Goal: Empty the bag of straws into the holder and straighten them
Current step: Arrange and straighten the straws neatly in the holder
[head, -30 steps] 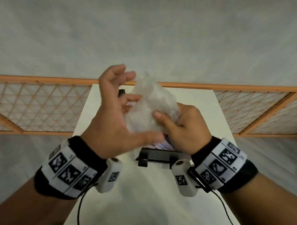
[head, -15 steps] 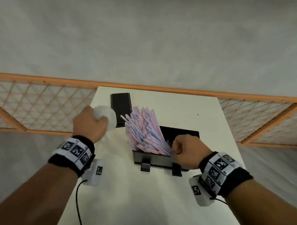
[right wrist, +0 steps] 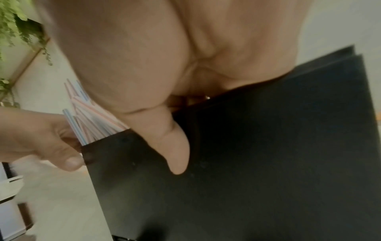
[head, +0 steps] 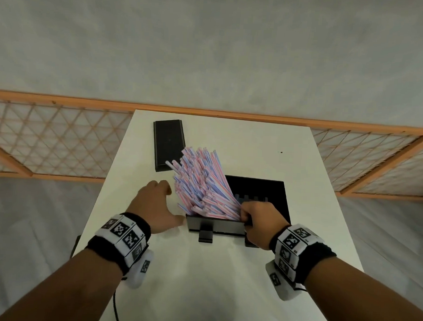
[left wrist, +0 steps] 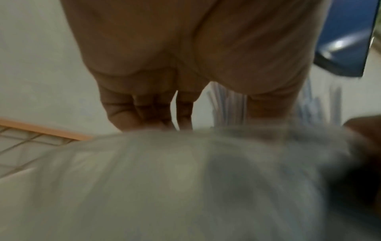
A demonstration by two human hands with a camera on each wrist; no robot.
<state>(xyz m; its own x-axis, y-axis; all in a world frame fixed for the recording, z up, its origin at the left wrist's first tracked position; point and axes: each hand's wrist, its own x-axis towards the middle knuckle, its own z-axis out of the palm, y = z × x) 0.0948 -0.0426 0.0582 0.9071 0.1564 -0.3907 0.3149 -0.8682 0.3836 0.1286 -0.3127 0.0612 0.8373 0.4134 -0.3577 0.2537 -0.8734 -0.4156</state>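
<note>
A thick bunch of pink, blue and white striped straws (head: 199, 184) stands in the black open-topped holder (head: 217, 227) and leans far to the left and back. My right hand (head: 258, 223) grips the holder's front right rim, fingers curled over it. Its thumb (right wrist: 175, 154) lies on the front wall (right wrist: 268, 146). My left hand (head: 159, 203) is spread just left of the straws, its thumb at the holder's front left corner. The bag does not show in the head view. A blurred pale mass (left wrist: 164, 179) under the left hand may be it; I cannot tell.
A flat black box (head: 168, 144) lies on the white table (head: 224, 282) behind the straws, at the back left. An orange lattice fence (head: 49, 141) runs behind and beside the narrow table. A black cable (head: 115, 309) hangs off the front left edge.
My left hand, which held the crumpled bag up at the left, has come down empty beside the straws. The right hand has kept its hold at the holder's front right.
</note>
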